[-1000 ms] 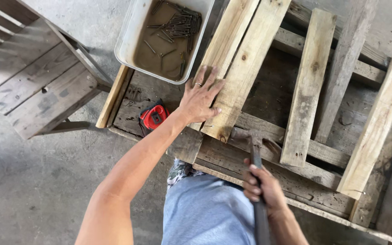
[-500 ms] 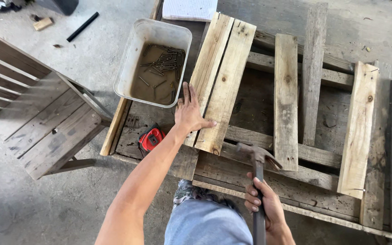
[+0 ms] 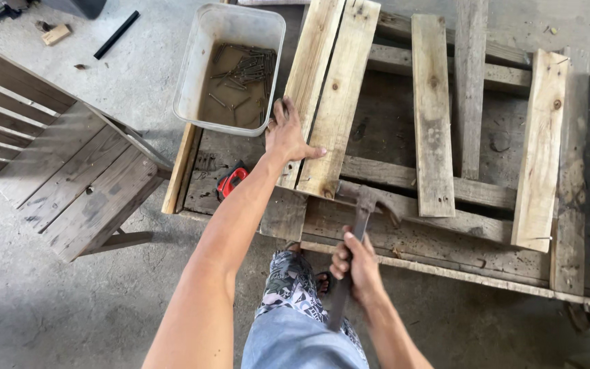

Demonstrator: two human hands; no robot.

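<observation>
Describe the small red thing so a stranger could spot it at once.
Start at the weathered wooden pallet, then its near left corner below the clear plastic tub of nails. There, beside the left forearm, lies a small red and black tape measure, the only bright red thing.

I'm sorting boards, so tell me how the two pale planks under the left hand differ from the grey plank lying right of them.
The pale planks are light, fresh-looking wood; the grey plank is weathered and darker. The pale planks lie side by side, slightly slanted, with the left hand pressing on them; the grey plank lies alone, nearly straight, untouched. All rest across the pallet.
</observation>
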